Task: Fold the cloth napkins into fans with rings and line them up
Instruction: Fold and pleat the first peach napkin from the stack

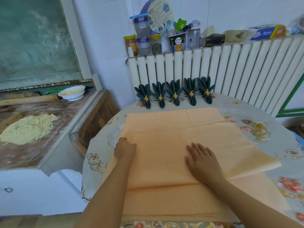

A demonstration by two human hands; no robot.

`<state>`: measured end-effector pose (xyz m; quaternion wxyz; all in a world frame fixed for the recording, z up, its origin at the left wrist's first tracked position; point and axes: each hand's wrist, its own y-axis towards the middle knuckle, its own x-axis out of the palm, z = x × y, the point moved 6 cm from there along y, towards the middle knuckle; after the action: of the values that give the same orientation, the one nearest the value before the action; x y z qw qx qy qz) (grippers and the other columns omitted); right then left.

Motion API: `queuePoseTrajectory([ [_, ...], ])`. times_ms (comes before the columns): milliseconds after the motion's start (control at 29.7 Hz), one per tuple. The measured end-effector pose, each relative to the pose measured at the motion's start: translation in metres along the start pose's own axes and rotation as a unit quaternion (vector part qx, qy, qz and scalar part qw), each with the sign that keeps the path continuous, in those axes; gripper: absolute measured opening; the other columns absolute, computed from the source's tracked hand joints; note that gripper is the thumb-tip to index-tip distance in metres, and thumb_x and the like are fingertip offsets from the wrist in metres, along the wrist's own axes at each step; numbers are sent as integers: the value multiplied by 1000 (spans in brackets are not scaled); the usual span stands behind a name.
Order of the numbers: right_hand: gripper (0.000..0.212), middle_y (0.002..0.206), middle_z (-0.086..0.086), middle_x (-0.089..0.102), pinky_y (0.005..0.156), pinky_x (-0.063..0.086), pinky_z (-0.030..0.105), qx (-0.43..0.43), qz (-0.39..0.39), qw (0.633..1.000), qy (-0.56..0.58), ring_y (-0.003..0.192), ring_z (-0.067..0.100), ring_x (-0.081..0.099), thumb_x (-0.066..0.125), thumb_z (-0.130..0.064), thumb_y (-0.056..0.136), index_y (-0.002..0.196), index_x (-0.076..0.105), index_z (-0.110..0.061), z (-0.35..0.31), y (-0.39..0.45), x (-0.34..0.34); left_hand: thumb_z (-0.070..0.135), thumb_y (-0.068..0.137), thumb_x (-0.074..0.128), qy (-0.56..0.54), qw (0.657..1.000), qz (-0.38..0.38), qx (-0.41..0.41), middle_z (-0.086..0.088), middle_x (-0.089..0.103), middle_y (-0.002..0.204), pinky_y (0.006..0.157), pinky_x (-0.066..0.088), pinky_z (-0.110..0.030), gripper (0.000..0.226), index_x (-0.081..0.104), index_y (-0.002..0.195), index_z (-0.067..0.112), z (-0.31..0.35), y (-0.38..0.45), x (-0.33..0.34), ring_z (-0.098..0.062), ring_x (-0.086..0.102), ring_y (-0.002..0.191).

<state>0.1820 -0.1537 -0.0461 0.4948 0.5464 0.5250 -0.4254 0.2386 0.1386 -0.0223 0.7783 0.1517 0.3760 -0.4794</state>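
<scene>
A stack of peach cloth napkins [172, 129] lies flat on the round table. My left hand [124, 148] has its fingers curled at the left edge of the top napkin and seems to pinch it. My right hand [201, 159] rests flat on the top napkin with its fingers straight. Several dark green fan-folded napkins [175, 92] with gold rings stand in a row at the table's far edge. A pile of loose gold rings [261, 131] lies at the right.
The floral tablecloth [279, 155] covers the table. A white radiator [230, 68] stands behind it, with jars and bottles [143, 38] on top. At the left, a counter holds shredded potato [29, 129] and a white bowl [72, 93].
</scene>
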Motion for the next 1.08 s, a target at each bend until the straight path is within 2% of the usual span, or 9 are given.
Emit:
queuePoseTrajectory([
  [135,93,157,-8,16,115,5,32,-2,7,1000,-1,145,10,11,-17,-56,67,149,20,-32,-1,0,-1,26,86,67,-2,999,-30,-28,-8,59,127,96,42,-36,49,53,131,12,-3,7,-2,-28,55,116],
  [303,92,157,-7,18,115,6,32,0,14,1000,11,145,11,13,-15,-57,68,148,23,-31,0,0,-1,23,83,59,12,999,-46,-17,-4,66,91,75,46,-31,21,70,98,13,-1,10,0,-26,59,89],
  [438,92,157,-7,18,115,5,32,-1,15,1000,11,145,11,12,-15,-56,68,148,23,-31,0,1,0,22,84,56,-6,1000,-3,8,2,65,95,92,47,-40,9,63,88,27,3,4,-2,-25,57,100],
  [539,93,157,-7,18,115,5,32,1,16,1000,12,145,11,12,-16,-57,68,148,23,-31,0,2,-1,17,87,58,-111,993,-11,25,0,60,95,82,47,-35,23,54,110,16,13,-3,-1,-20,56,85],
  [674,94,157,-8,16,115,5,32,2,10,1000,4,145,10,10,-18,-56,66,148,21,-32,1,1,-1,16,89,65,-224,974,-15,44,-15,50,133,86,39,-30,62,34,143,17,25,-21,-5,-26,52,117],
  [775,95,157,-8,16,115,5,32,-1,5,1000,5,144,10,10,-18,-57,65,148,21,-32,1,0,1,21,88,68,-209,976,-22,65,-13,53,128,87,38,-28,67,35,145,19,29,-38,-2,-21,53,111],
  [842,91,157,-7,17,116,6,32,-2,0,1000,8,144,10,11,-14,-57,69,148,23,-31,2,-1,0,20,85,71,-187,978,-30,87,-5,57,112,84,40,-26,54,50,135,16,33,-49,2,-15,53,100],
  [943,81,155,-5,24,115,9,32,-3,10,1000,24,143,13,17,-3,-57,76,145,30,-29,1,3,-4,14,81,71,-155,974,-47,158,3,67,81,66,43,-20,7,73,87,17,42,-69,10,-14,59,80],
  [1078,78,149,-5,38,112,16,31,4,36,996,80,139,14,28,3,-58,77,139,40,-29,5,3,-7,18,83,68,-54,965,-76,245,10,67,67,60,43,-22,12,76,75,19,47,-110,29,-10,59,69],
])
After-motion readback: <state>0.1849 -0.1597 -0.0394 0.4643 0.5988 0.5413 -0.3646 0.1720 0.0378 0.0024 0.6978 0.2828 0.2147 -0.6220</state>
